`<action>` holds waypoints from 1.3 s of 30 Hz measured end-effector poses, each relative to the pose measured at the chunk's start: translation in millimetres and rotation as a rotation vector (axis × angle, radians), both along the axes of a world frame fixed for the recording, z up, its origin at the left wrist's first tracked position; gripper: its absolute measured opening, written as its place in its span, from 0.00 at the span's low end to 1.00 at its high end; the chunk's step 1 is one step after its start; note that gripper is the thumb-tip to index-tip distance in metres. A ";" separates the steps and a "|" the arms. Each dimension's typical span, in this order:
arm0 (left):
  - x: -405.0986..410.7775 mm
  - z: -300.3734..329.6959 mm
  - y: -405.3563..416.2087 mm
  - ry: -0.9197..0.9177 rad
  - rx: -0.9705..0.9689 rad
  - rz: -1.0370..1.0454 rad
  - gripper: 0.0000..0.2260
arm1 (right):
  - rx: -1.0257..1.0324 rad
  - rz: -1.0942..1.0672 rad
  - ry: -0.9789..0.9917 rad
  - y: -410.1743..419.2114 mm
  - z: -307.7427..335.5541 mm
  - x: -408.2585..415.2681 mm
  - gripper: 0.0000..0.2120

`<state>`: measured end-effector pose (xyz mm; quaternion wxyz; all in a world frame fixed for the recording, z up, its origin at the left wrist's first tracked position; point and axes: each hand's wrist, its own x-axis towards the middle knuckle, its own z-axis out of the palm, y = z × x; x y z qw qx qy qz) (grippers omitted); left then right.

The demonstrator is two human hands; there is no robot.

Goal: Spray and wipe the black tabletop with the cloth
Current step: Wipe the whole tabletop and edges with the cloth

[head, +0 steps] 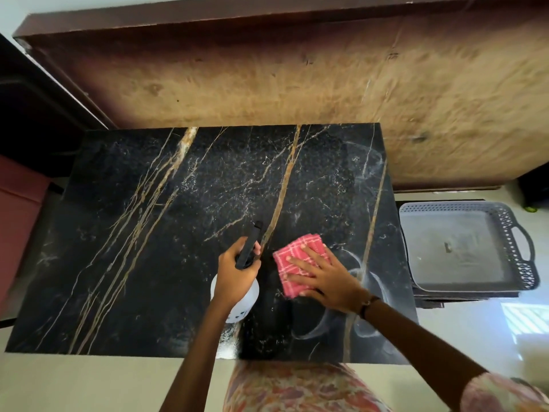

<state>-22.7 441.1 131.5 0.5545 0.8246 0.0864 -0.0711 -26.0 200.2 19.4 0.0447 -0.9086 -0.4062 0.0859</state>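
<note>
My left hand (236, 273) is wrapped around the neck of the bottle (242, 292), a closed grip with one finger forward by the trigger. The black spray head's long axis runs away from me and a little right, nozzle pointing at the far middle of the table (148, 233); the white body hangs below my fist, just above the surface near the front edge. My right hand (323, 275) lies flat, fingers spread, pressing the cloth (300, 263) onto the table just right of the bottle, with no pinch on it. The folded pink cloth sits tilted, its long side running toward the far right. Pale arcs of smear show on the right part; I judge that this side is being wiped and the left is untouched. Next I'd spray the left stretch, then sweep the cloth across it, keeping pressure even.
</note>
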 end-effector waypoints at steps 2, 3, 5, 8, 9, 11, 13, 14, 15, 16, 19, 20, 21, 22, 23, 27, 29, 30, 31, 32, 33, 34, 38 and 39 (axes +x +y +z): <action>-8.6 -0.4 -0.8 0.006 -0.002 0.011 0.09 | -0.019 -0.035 -0.030 -35.4 3.6 3.0 0.22; -13.0 -0.9 -1.2 0.009 -0.005 0.018 0.09 | -0.042 -0.080 -0.016 -47.0 5.0 10.2 0.22; -21.9 -2.4 -2.7 0.008 -0.005 0.030 0.08 | -0.073 -0.204 0.039 -50.2 7.3 28.4 0.23; -34.1 -5.0 -5.0 0.030 -0.015 0.043 0.08 | -0.070 -0.359 0.071 -13.3 11.8 42.9 0.24; -38.0 -5.5 -6.0 0.039 -0.017 0.053 0.08 | -0.061 -0.374 0.065 2.1 11.8 43.0 0.24; -45.0 -5.1 -8.7 0.042 -0.014 0.067 0.09 | -0.053 -0.330 0.059 29.2 7.9 32.5 0.24; -52.6 -2.1 -13.2 0.029 -0.015 0.071 0.09 | -0.053 -0.206 0.061 42.5 4.2 7.8 0.24; -56.1 -0.9 -15.0 0.020 -0.015 0.068 0.09 | -0.063 -0.130 0.057 41.8 2.5 -6.9 0.24; -59.6 -0.9 -15.6 0.012 -0.012 0.062 0.09 | -0.066 -0.062 0.041 35.3 0.8 -21.9 0.24; -62.5 -1.9 -15.3 0.008 -0.007 0.055 0.09 | -0.060 -0.010 0.024 24.1 -0.9 -35.5 0.23; -71.9 -6.5 -11.5 0.015 0.004 0.030 0.09 | -0.002 0.039 0.003 -25.0 -1.6 -54.4 0.22; -74.6 -7.0 -10.8 0.017 0.008 0.021 0.09 | -0.002 0.028 0.002 -39.3 -0.3 -52.2 0.22; -76.8 -7.2 -10.2 0.024 0.012 0.016 0.09 | -0.018 0.005 0.003 -49.0 0.5 -47.0 0.22; -79.3 -6.6 -9.3 0.033 0.010 0.013 0.09 | -0.040 -0.033 0.004 -51.6 1.6 -41.0 0.22; -81.9 -6.1 -8.2 0.042 0.005 0.013 0.09 | -0.056 -0.090 0.013 -47.6 3.1 -35.6 0.22; -92.0 -5.9 -3.1 0.049 -0.006 0.001 0.08 | -0.064 -0.329 0.075 13.0 11.8 -28.9 0.23; -98.5 -4.6 1.1 0.044 -0.007 0.005 0.08 | -0.064 -0.298 0.051 45.6 7.5 -42.0 0.23; -101.9 -3.9 3.0 0.040 -0.013 0.016 0.09 | -0.062 -0.249 0.041 58.5 4.5 -52.8 0.23; -105.8 -3.7 4.6 0.039 -0.019 0.029 0.10 | -0.062 -0.197 0.046 66.7 1.6 -66.3 0.23; -110.3 -2.2 6.3 0.037 -0.019 0.041 0.12 | -0.066 -0.145 0.046 70.8 -0.1 -82.2 0.23; -114.5 -1.1 8.3 0.036 -0.019 0.049 0.14 | -0.071 -0.099 0.037 69.4 -1.2 -98.4 0.22; -119.4 -0.7 11.0 0.034 -0.025 0.048 0.13 | -0.067 -0.060 0.025 62.5 -1.7 -113.6 0.22; -136.8 -1.5 21.8 0.050 -0.033 0.029 0.09 | -0.052 -0.003 -0.024 -2.8 1.6 -138.8 0.22; -141.9 -0.6 23.4 0.059 -0.041 0.036 0.09 | -0.050 -0.019 -0.035 -18.2 3.2 -136.8 0.22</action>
